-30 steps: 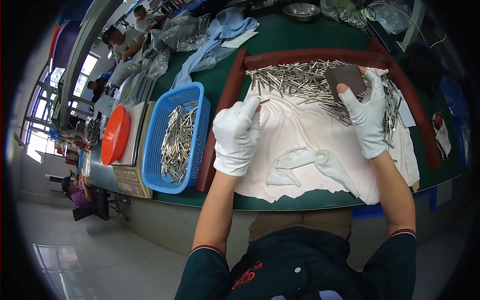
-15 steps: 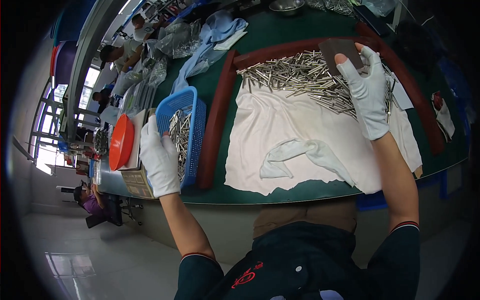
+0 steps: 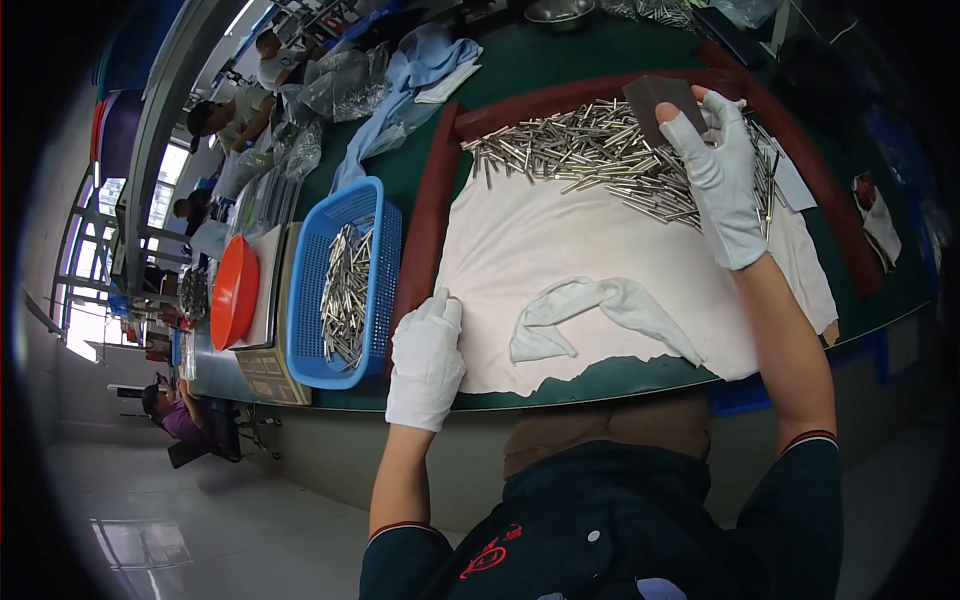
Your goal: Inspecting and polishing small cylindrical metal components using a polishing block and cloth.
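My right hand (image 3: 722, 185), in a white glove with bare fingertips, grips a thin dark rectangular plate (image 3: 655, 100). The plate is held over a broad heap of short shiny metal pins (image 3: 580, 145). These pins lie along the far side of a pale pink cloth (image 3: 600, 235). My left hand (image 3: 427, 365), also gloved in white, is at the cloth's left edge beside a dark red padded bar (image 3: 428, 215). Its fingers are closed on that edge, though the glove hides part of the grasp. A crumpled white rag (image 3: 600, 295) rests on the cloth's near half.
Left of the bar stands a blue plastic basket (image 3: 297, 300) with more metal pins inside. Beyond it are an orange-red bowl (image 3: 233, 295) and a cardboard box (image 3: 275, 375). Red bars border the work area's back and right. Several people sit farther left.
My left hand has moved right, from the blue basket to the cloth's left edge, and its fingers have closed. The right hand keeps the plate over the pins, almost still.
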`<state>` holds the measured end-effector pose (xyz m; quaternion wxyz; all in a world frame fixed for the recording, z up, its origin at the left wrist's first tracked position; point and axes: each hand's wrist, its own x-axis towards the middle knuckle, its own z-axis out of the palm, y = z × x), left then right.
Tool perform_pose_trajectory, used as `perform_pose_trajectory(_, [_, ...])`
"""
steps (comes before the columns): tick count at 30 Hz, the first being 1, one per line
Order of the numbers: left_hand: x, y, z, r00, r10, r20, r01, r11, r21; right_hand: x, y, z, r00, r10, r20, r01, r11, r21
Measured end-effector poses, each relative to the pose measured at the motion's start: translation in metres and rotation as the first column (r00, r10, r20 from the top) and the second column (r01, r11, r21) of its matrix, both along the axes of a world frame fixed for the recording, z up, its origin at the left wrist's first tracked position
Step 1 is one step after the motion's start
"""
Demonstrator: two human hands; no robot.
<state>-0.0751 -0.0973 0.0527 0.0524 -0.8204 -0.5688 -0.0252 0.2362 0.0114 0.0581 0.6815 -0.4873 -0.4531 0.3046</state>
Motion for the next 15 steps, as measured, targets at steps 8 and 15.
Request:
perform_pose_trajectory(8, [0.056,0.025,0.046,0.982,-0.143,0.125,0.119,0.975,0.187,0.018,-0.007,0.007,0.972,0.133,-0.194,-0.154,0.984,-0.094])
perform_pose_trajectory(15, [0.104,0.108,0.023,0.928,-0.296,0.225,0.262,0.95,0.168,0.036,0.008,-0.01,0.947,0.096,-0.307,-0.143,0.981,-0.134])
